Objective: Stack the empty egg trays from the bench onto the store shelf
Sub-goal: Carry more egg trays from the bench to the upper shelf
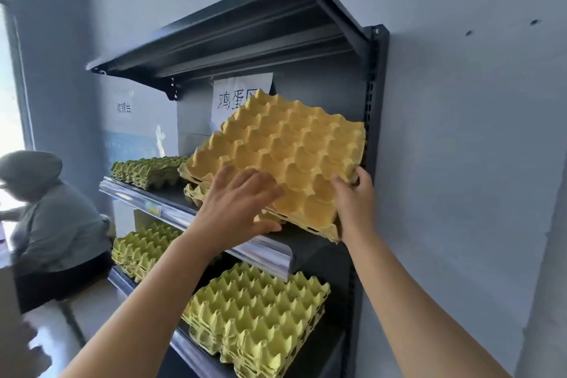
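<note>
A small stack of orange egg trays (pixel 288 150) is tilted over the middle shelf (pixel 267 250) of a dark metal store rack, its far edge raised toward the back panel. My left hand (pixel 239 205) grips the stack's near left edge, fingers spread over the top and thumb underneath. My right hand (pixel 352 202) holds the near right corner. More orange trays (pixel 193 192) lie flat under the tilted stack on the same shelf.
Green egg trays (pixel 150 170) sit at the left of the middle shelf. Two yellow-green stacks (pixel 257 319) (pixel 141 247) fill the lower shelf. The top shelf (pixel 233 31) overhangs. A paper sign (pixel 236 98) hangs behind. A seated person (pixel 46 224) is at the left.
</note>
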Demonstrator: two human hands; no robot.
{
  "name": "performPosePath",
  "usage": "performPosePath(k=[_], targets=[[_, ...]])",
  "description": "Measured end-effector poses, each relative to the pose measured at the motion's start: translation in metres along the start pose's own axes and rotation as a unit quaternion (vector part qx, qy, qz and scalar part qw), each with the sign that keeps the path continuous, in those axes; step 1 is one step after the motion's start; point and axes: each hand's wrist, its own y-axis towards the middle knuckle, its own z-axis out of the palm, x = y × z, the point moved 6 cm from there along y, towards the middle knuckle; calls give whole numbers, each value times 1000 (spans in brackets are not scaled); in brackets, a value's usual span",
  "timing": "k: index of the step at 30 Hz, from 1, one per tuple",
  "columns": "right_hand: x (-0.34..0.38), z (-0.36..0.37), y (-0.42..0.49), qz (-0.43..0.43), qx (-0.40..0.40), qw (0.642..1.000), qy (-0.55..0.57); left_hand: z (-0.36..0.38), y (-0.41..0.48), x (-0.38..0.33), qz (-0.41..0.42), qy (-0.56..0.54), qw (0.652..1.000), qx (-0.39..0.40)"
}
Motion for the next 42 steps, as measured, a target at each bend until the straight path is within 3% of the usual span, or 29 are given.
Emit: performPosePath(k=[6, 9, 15, 19, 27, 31, 35, 42], targets=[[0, 80, 24, 19, 11, 999, -43, 34, 7, 86, -21, -27, 995, -93], [1, 111, 38, 12, 19, 992, -125, 54, 13, 123, -18, -64, 993, -102], [-25, 145, 46, 23, -2, 969, -244, 108, 15, 161, -36, -108, 992, -46], [-49, 147, 47, 68, 1, 970, -235, 126, 14, 165, -29, -106, 993, -42], [-50, 143, 48, 45, -18, 956, -289, 138, 16, 164, -33, -154, 988, -7], [-41, 139, 44, -1, -41, 935, -353, 126, 13, 159, -32, -208, 977, -37], [-21, 142, 36, -99, -62, 908, -402, 107, 19, 149, -3, -251, 965, -69], [15, 116, 20, -253, -86, 839, -474, 76, 48, 117, -6, -214, 969, -126]])
